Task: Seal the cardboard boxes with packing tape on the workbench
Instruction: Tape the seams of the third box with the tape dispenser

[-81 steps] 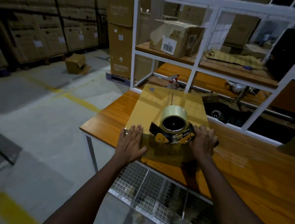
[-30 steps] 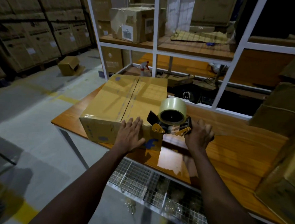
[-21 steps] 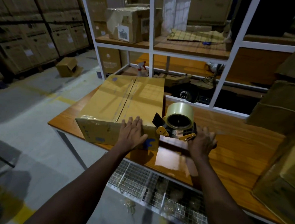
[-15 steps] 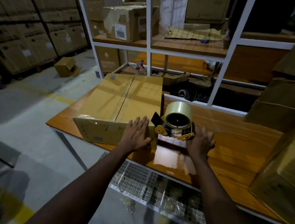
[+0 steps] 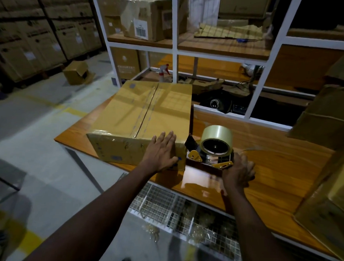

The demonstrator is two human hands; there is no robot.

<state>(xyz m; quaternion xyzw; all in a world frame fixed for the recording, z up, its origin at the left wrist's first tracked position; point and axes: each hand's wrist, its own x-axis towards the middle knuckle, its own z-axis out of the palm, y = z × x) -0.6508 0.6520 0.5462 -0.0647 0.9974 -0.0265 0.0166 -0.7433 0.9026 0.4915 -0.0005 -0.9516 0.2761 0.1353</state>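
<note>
Pulling away from the near edge of the cardboard box (image 5: 148, 113), where it was sitting seconds earlier, the tape dispenser (image 5: 213, 152) is now hovering just right of the box's near right corner, low over the wooden worktop (image 5: 279, 170). The box is sitting at the worktop's left end, its near face lying close to the near edge. A glossy strip is running along the centre seam and folding down onto the near face. Stiff but probably light and hollow, the box is likely to slide on the polished wood unless someone is bracing it. Flat palms on a side face or a grip at the corners are looking like the safest hold, since the top flaps may give under pressure. The left hand (image 5: 162, 151) is doing that bracing, fingers (image 5: 167, 138) straight and pressing flat on the near face, tips reaching the top edge. The right hand (image 5: 237, 170), apart from the box and to its right, is wrapping its fingers round the dispenser's handle, with the roll (image 5: 217, 137) standing above.
</note>
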